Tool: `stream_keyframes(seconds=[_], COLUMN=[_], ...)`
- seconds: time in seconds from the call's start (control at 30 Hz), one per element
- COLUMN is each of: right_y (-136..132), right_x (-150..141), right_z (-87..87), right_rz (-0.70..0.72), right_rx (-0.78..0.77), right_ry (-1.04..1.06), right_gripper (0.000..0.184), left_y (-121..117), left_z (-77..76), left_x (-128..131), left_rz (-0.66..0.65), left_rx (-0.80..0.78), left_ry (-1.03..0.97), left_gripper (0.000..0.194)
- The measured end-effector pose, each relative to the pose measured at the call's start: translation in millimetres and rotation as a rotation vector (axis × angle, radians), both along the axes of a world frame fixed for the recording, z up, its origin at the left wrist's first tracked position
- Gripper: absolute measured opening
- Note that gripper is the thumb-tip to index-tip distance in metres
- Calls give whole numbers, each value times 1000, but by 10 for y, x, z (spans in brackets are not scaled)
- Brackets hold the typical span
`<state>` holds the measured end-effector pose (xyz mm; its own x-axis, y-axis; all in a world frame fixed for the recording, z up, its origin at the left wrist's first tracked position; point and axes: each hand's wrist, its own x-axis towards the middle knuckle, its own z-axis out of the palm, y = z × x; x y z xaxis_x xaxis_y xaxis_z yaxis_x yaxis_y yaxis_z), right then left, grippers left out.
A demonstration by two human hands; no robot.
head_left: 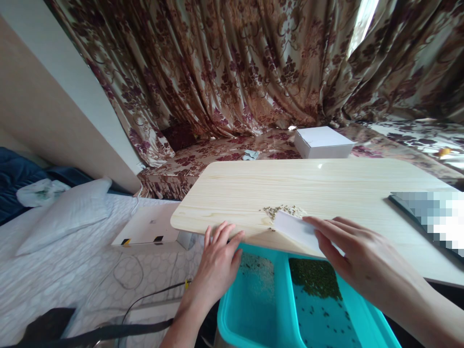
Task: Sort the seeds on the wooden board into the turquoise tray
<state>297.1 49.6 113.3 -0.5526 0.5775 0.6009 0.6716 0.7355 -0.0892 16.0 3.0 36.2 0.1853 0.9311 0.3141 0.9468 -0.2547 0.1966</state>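
My right hand [353, 253] grips a white card [295, 228] and holds it on edge against a small pile of mixed grains [284, 210] on the light wooden table [326, 186]. My left hand [217, 263] holds the rim of a turquoise two-compartment tray [232, 314] just under the table's front edge. Pale grains lie in the tray's left compartment [257, 280], dark green ones in the right compartment [315, 278].
A white box [322, 142] sits beyond the table before floral curtains. A dark flat device [427, 217] lies at the table's right edge. A bed with a pillow [65, 212], a flat white box [148, 227] and cables [145, 297] lie to the left.
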Motion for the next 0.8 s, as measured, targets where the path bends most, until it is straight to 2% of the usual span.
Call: stream_keyframes(seconds=[0.8], right_y=[-24], right_x=[-98], right_z=[28], right_rz=[58], right_rx=[13], right_ry=[-10], right_gripper=[35], left_y=[-7], left_z=[11], left_x=[-3], left_rz=[2], left_rx=[-13], left_ry=[-1], left_gripper=[40])
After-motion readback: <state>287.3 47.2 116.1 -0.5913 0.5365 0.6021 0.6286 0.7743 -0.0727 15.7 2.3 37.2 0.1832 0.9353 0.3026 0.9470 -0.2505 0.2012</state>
